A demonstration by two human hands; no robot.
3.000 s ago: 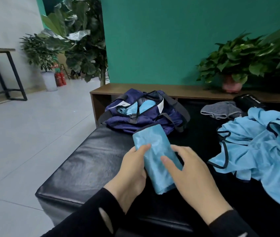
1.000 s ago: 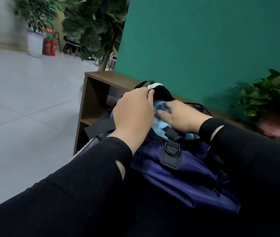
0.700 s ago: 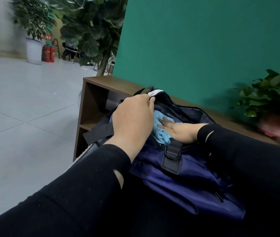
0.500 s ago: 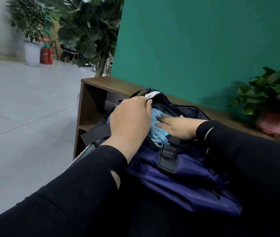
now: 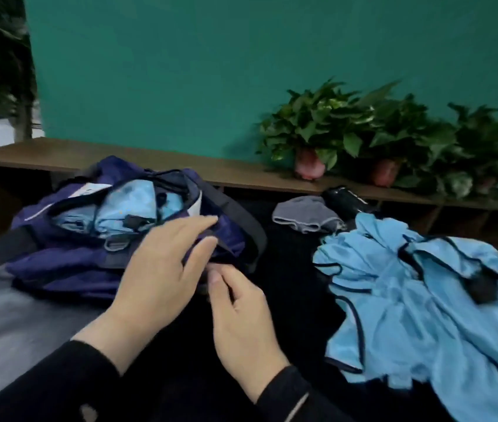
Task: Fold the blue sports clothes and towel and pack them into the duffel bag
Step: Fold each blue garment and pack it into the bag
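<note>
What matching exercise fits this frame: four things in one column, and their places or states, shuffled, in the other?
Things:
1. duffel bag
2. loose blue clothes
3. grey cloth
4. potted plants

Places or states:
A. on the wooden shelf by the green wall
B. open, with folded blue fabric inside
C. unfolded, heaped at the right on the black bench
D. lying between the bag and the black bottle

Pairs: 1-B, 2-C, 3-D, 4-A

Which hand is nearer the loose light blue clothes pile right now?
Right. The right hand is beside the light blue clothes pile, apart from it; the left hand is farther off, over the duffel bag.
</note>
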